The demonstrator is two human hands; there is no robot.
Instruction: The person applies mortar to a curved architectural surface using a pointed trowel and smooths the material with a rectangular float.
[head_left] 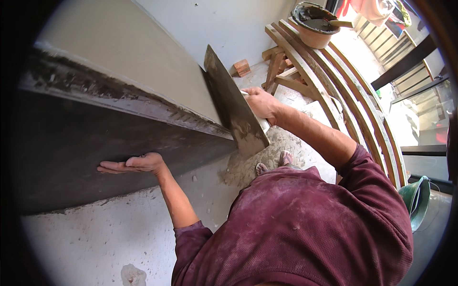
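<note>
My right hand (262,105) is wrapped round the white handle of a long plastering trowel (234,105). Wet grey mortar smears the trowel's blade, which stands on edge beside the pale wall face (119,43); whether it touches the wall I cannot tell. Along the wall's corner runs a mortar-streaked edge (119,93). Dark, fresh-looking plaster (67,143) covers the adjoining face. Before that face my left hand (133,163) is held out with fingers stretched and palm turned up, holding nothing.
At the far right, a tub (317,40) of grey mortar with a wooden-handled tool in it stands on a wooden plank trestle (343,90). A brick piece (242,67) lies on the floor behind the trowel. A green bucket (415,202) is at the right. Mortar spatters the floor (286,143) by my feet.
</note>
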